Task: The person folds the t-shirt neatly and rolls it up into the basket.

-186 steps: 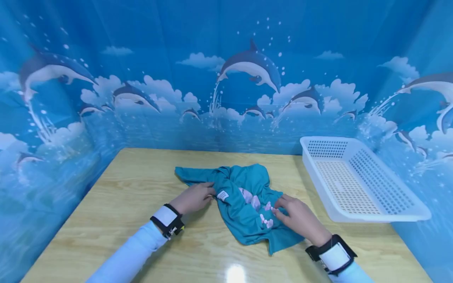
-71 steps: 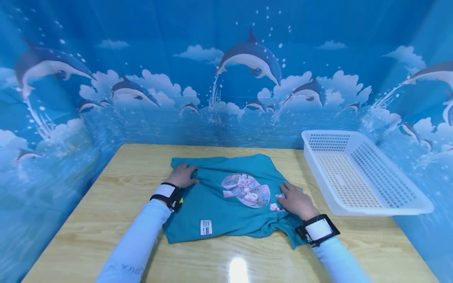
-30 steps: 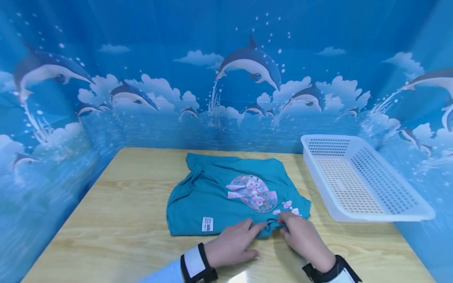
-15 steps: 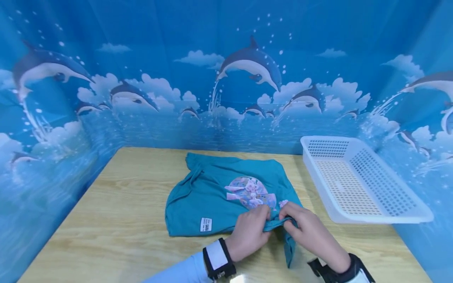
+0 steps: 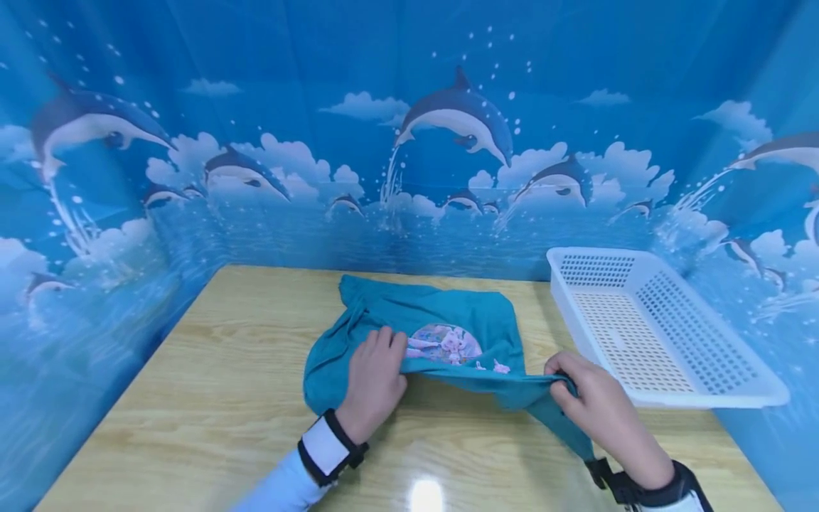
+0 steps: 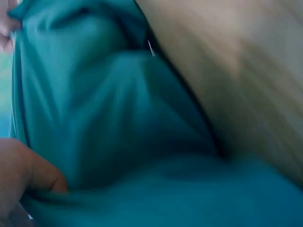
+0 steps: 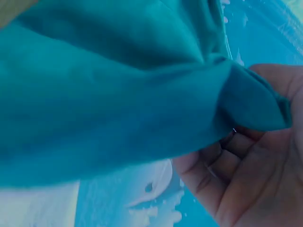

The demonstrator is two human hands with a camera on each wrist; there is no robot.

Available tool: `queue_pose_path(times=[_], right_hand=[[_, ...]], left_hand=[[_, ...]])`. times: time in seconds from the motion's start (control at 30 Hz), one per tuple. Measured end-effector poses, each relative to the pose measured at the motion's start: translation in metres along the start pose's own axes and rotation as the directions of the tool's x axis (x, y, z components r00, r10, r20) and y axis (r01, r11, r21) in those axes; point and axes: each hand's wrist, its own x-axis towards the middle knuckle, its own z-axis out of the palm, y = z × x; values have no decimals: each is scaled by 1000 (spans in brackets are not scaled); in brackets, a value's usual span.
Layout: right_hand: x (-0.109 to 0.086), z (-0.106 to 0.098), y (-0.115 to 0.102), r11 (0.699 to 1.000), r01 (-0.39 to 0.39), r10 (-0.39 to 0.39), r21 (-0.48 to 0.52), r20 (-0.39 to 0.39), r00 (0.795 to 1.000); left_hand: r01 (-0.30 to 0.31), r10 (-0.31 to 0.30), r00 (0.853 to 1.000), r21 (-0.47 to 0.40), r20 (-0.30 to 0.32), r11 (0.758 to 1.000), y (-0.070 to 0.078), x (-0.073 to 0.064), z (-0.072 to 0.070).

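Note:
A teal T-shirt (image 5: 441,306) with a round pink-and-grey floral print lies across the middle of the table, its near edge raised between both hands. My left hand (image 5: 376,380) grips that edge left of the print; in the left wrist view the fingers (image 6: 40,172) curl into the cloth (image 6: 109,104). Off to the right, my right hand (image 5: 598,405) pinches the other end, and a corner of fabric hangs below it. The right wrist view has the cloth (image 7: 118,94) bunched between thumb and curled fingers (image 7: 203,175). The shirt's far part rests flat on the wood.
A white perforated plastic basket (image 5: 579,331) stands at the table's right side, just beyond my right hand. The wooden table (image 5: 243,341) ends at a blue dolphin-print curtain (image 5: 307,235), which encloses the back and sides.
The crumpled shirt was spread out flat. Both hands then took its near edge close together, moved apart, left and right, and the edge now stretches lifted between them.

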Motion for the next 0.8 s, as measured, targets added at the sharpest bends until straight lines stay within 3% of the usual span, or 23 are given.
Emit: queue_pose_path(times=[0.13,0.27,0.37,0.47,0.5,0.57,0.63,0.67,0.7,0.73,0.8], right_hand=[[-2,-9,6,997,-49,49,-59,2,999],[-4,-15,12,993,-86,89,-85,29,996],[-7,-16,18,990,-111,118,-82,85,989],[-10,-12,25,986,-141,155,-84,183,971],[-12,-10,27,984,-154,170,-88,216,961],[-14,-6,33,977,-187,208,-100,281,937],[-17,-1,38,968,-220,246,-117,315,916],[-18,1,41,964,-238,265,-121,318,910],[-19,5,44,959,-255,280,-120,306,910],[-20,9,46,955,-276,296,-111,289,910],[-23,18,51,948,-313,317,-52,229,921]], left_hand=[[72,-72,997,-9,22,997,-30,-5,-15],[93,-93,995,2,46,996,-52,-15,-33],[76,-77,993,7,90,997,-63,-25,-46],[1,4,976,-21,218,1000,-68,-37,-56],[-26,47,957,-77,287,997,-70,-41,-58],[-41,132,889,-212,438,976,-71,-50,-59],[7,192,809,-336,555,942,-73,-59,-57],[34,212,779,-377,590,925,-74,-63,-54],[64,219,758,-404,615,913,-74,-67,-52],[70,217,753,-404,622,912,-74,-70,-49],[40,212,769,-376,604,926,-73,-75,-45]])
